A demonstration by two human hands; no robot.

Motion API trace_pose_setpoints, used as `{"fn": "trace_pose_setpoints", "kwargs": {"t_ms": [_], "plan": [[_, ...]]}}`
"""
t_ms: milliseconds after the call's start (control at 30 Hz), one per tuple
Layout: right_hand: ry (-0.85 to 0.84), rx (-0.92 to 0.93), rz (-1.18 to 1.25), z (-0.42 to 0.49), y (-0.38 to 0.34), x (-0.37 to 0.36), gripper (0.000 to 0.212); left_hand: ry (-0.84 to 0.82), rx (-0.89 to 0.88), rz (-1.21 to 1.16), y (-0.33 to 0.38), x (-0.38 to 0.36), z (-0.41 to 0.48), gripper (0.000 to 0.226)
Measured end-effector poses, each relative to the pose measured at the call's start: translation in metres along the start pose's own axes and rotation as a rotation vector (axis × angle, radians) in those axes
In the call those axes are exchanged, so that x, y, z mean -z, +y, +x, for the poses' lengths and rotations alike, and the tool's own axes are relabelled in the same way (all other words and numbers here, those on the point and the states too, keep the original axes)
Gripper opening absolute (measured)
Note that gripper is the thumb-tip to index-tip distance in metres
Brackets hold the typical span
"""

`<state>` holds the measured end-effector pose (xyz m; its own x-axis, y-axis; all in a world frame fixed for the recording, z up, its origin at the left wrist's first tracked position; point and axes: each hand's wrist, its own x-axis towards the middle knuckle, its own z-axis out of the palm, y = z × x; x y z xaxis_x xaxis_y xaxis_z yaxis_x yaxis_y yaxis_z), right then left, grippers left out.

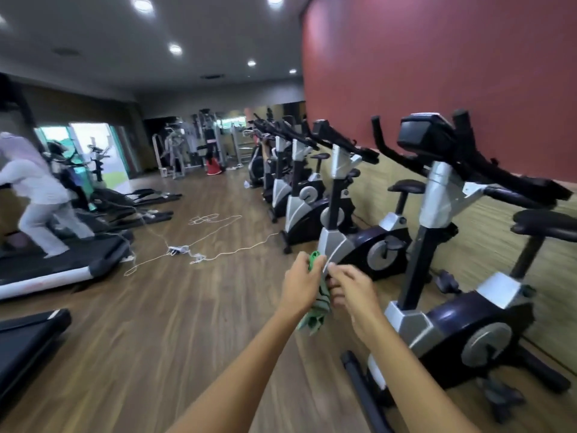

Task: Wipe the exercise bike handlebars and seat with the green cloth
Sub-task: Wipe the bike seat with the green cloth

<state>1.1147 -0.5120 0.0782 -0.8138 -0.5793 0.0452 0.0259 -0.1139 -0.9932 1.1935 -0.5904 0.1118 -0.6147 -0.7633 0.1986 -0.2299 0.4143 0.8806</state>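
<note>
Both of my hands hold the green cloth (317, 310) out in front of me, above the wooden floor. My left hand (301, 282) grips its upper part, where a green end sticks up. My right hand (351, 290) pinches the cloth from the right, and the rest hangs down between my wrists. The nearest exercise bike (452, 314) stands to the right, with black handlebars (499, 173), a dark console and a black seat (546, 225) at the frame's right edge. My hands are left of the bike and touch no part of it.
A row of more exercise bikes (312, 195) runs along the red wall. White cables and a power strip (179, 250) lie on the floor. Treadmills (59, 260) stand at the left, and a person walks on one. Weight machines stand at the far end.
</note>
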Motion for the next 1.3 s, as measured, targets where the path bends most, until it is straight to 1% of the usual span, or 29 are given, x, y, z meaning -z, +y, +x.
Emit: {"fn": "trace_pose_setpoints", "kwargs": {"t_ms": [33, 100, 167, 233, 267, 333, 400, 467, 533, 600, 700, 800, 867, 933, 967, 1067, 1167, 1200, 1233, 1267, 1300], "plan": [[-0.066, -0.037, 0.052, 0.000, -0.003, 0.000, 0.020, -0.014, 0.012, -0.019, -0.001, -0.004, 0.007, 0.036], [-0.080, -0.076, 0.121, 0.016, -0.004, 0.012, 0.021, -0.116, 0.075, -0.139, 0.005, -0.019, 0.033, 0.038], [-0.049, -0.072, 0.168, 0.035, -0.004, 0.028, 0.021, -0.346, 0.183, -0.351, 0.008, -0.033, 0.058, 0.034], [0.017, -0.075, 0.208, 0.055, -0.005, 0.046, 0.022, -0.553, 0.226, -0.485, 0.014, -0.048, 0.082, 0.023], [0.052, -0.078, 0.224, 0.066, -0.005, 0.055, 0.021, -0.627, 0.218, -0.501, 0.015, -0.058, 0.094, 0.018], [0.120, -0.089, 0.229, 0.085, -0.005, 0.071, 0.019, -0.734, 0.168, -0.501, 0.018, -0.076, 0.114, 0.017], [0.215, -0.103, 0.239, 0.102, -0.006, 0.086, 0.019, -0.846, 0.084, -0.488, 0.020, -0.097, 0.133, 0.025], [0.300, -0.130, 0.252, 0.117, -0.007, 0.100, 0.018, -0.938, -0.069, -0.404, 0.021, -0.117, 0.150, 0.038], [0.391, -0.133, 0.262, 0.131, -0.006, 0.111, 0.018, -0.969, -0.222, -0.300, 0.020, -0.140, 0.168, 0.044], [0.483, -0.127, 0.276, 0.141, -0.007, 0.123, 0.018, -0.979, -0.284, -0.278, 0.024, -0.159, 0.182, 0.046], [0.602, -0.125, 0.240, 0.145, -0.009, 0.140, 0.014, -1.059, -0.235, -0.350, 0.034, -0.186, 0.197, 0.042], [0.731, -0.133, 0.194, 0.134, -0.017, 0.160, 0.015, -1.060, -0.196, -0.358, 0.047, -0.212, 0.208, 0.033], [0.856, -0.107, 0.110, 0.122, -0.022, 0.176, 0.018, -1.079, -0.208, -0.340, 0.057, -0.227, 0.211, 0.029], [0.980, -0.081, -0.028, 0.108, -0.027, 0.195, 0.023, -1.065, -0.226, -0.313, 0.066, -0.237, 0.215, 0.029], [1.019, -0.076, -0.097, 0.100, -0.030, 0.205, 0.020, -1.057, -0.238, -0.294, 0.072, -0.243, 0.216, 0.029], [1.025, -0.126, -0.257, 0.077, -0.042, 0.231, 0.004, -1.094, -0.266, -0.264, 0.090, -0.260, 0.213, 0.024], [1.024, -0.205, -0.365, 0.060, -0.051, 0.252, 0.005, -1.172, -0.259, -0.290, 0.111, -0.269, 0.197, 0.029], [0.991, -0.265, -0.443, 0.055, -0.052, 0.255, 0.008, -1.189, -0.289, -0.286, 0.118, -0.272, 0.190, 0.030], [0.912, -0.357, -0.599, 0.050, -0.054, 0.256, 0.020, -1.201, -0.334, -0.265, 0.124, -0.275, 0.183, 0.031], [0.803, -0.432, -0.754, 0.048, -0.054, 0.255, 0.045, -1.209, -0.404, -0.222, 0.130, -0.279, 0.174, 0.031], [0.682, -0.439, -0.841, 0.048, -0.054, 0.251, 0.071, -1.218, -0.478, -0.172, 0.136, -0.282, 0.165, 0.032]]}}
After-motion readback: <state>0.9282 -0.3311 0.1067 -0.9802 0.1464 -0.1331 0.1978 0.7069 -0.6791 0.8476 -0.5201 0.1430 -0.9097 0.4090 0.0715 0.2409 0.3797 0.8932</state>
